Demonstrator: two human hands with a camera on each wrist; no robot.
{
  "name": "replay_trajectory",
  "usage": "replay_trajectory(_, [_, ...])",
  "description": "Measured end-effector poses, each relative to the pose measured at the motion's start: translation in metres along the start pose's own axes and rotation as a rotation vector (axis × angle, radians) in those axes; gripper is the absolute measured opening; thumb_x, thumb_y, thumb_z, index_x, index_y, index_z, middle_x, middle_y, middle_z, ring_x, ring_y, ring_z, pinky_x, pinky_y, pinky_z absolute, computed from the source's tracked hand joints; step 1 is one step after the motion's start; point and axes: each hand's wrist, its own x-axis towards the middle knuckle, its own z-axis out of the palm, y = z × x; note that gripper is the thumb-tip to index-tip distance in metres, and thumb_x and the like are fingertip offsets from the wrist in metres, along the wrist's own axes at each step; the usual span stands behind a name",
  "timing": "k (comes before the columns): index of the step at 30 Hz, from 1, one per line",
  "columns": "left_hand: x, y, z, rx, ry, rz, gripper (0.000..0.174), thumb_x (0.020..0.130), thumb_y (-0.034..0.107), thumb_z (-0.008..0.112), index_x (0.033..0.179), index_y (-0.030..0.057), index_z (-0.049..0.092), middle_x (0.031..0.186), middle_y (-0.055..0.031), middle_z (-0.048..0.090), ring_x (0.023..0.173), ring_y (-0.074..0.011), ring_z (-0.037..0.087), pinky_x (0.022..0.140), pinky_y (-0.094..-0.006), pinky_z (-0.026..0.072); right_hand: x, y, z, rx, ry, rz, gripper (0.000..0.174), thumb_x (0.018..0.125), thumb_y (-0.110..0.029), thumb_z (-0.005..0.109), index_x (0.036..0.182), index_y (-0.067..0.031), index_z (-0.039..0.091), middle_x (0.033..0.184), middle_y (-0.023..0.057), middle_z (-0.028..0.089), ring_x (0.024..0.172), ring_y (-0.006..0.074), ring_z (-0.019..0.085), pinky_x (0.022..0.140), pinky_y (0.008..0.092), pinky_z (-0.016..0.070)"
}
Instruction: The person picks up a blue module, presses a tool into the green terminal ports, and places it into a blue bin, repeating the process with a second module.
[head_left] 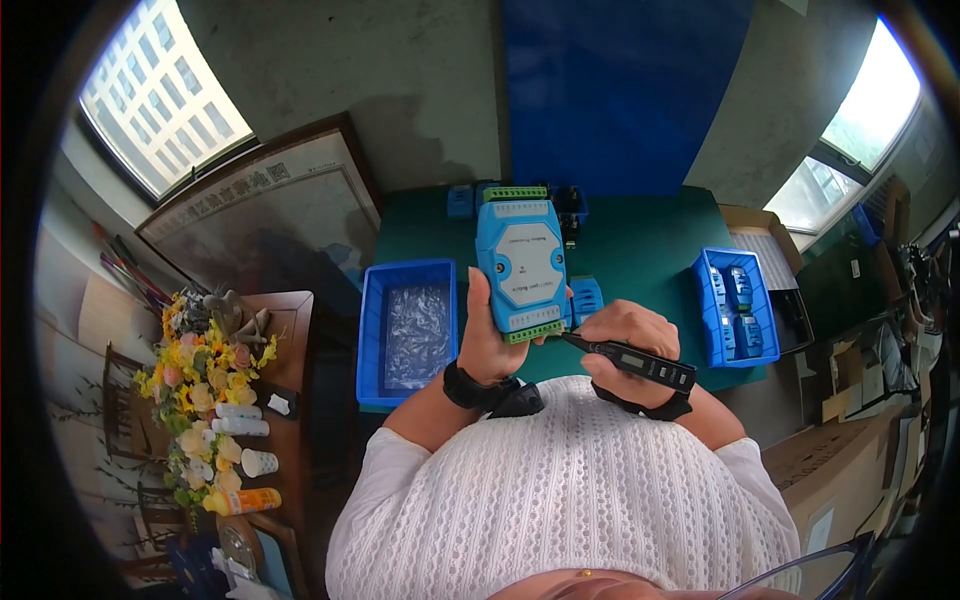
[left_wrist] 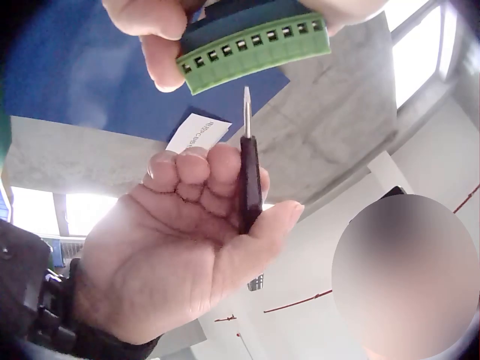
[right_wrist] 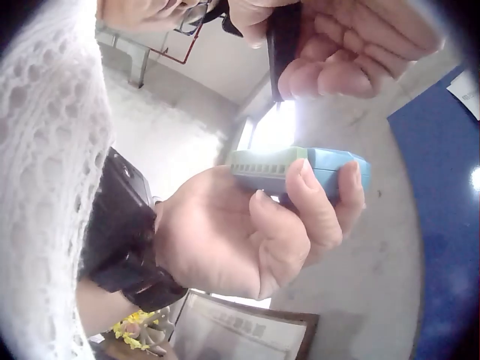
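Over a green table [head_left: 645, 235], the left hand [head_left: 484, 345] grips a blue box [head_left: 520, 262], held up off the tabletop with its pale label facing the head camera. The thumb lies along 1 side edge and the fingers curl round from beneath, as the right wrist view shows. 1 green connector strip [head_left: 515, 193] runs along the far end of the box and another green strip [head_left: 534, 331] along the near end. The right hand [head_left: 632, 333] holds a black screwdriver [head_left: 640, 366] with a small display, its fingers and thumb closed round the handle. The metal tip points at the near strip; it seems to sit just beside it, though I cannot tell for certain whether they touch. Another blue box [head_left: 586, 297] lies on the table just beyond the right hand. To the left stands a blue bin [head_left: 367, 335] with clear plastic inside, and to the right a 2nd bin [head_left: 748, 358] holds several blue boxes. Further left, flowers [head_left: 205, 385] stand on a wooden table, near a framed map [head_left: 275, 205] leaning by the wall.
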Motion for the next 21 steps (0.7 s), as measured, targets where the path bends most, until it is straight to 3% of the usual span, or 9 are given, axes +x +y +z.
replay_trajectory(11, [0.0, 0.003, 0.001, 0.065, 0.03, -0.013, 0.083, 0.078, 0.075, 0.03, 0.126, 0.0077, 0.042, 0.104, -0.0185, 0.058, 0.084, -0.0227, 0.062, 0.055, -0.0258, 0.0499, 0.006, -0.004, -0.002, -0.067, -0.109, -0.043, 0.024, 0.062, 0.002, 0.068, 0.084, -0.0018, 0.058, 0.076, 0.0093, 0.061, 0.069, 0.0226, 0.062, 0.06, 0.0295, 0.0498])
replay_trajectory(14, [0.001, 0.001, -0.002, 0.051, 0.011, -0.012, 0.083, 0.078, 0.075, 0.031, 0.126, 0.0083, 0.041, 0.105, -0.0185, 0.058, 0.086, -0.0229, 0.062, 0.056, -0.0258, 0.05, 0.005, -0.004, -0.002, -0.026, -0.053, -0.052, 0.023, 0.062, 0.002, 0.069, 0.083, -0.0018, 0.059, 0.076, 0.0095, 0.061, 0.069, 0.0224, 0.062, 0.06, 0.0296, 0.0498])
replay_trajectory(17, [-0.001, 0.004, 0.013, 0.073, 0.063, -0.017, 0.079, 0.08, 0.073, 0.029, 0.123, 0.0085, 0.044, 0.1, -0.0105, 0.061, 0.082, -0.0165, 0.062, 0.05, -0.0218, 0.043, 0.005, -0.004, 0.001, -0.021, -0.071, -0.04, 0.021, 0.063, 0.002, 0.068, 0.082, -0.0019, 0.059, 0.076, 0.0095, 0.061, 0.068, 0.0223, 0.062, 0.059, 0.0296, 0.0497])
replay_trajectory(21, [-0.001, 0.003, 0.007, 0.083, 0.033, -0.02, 0.081, 0.08, 0.074, 0.029, 0.125, 0.0083, 0.043, 0.101, -0.0127, 0.06, 0.083, -0.0178, 0.062, 0.052, -0.0228, 0.0453, 0.005, -0.004, 0.001, -0.014, -0.082, 0.005, 0.02, 0.064, 0.001, 0.068, 0.082, -0.0019, 0.059, 0.076, 0.0094, 0.062, 0.067, 0.022, 0.062, 0.059, 0.0292, 0.0495])
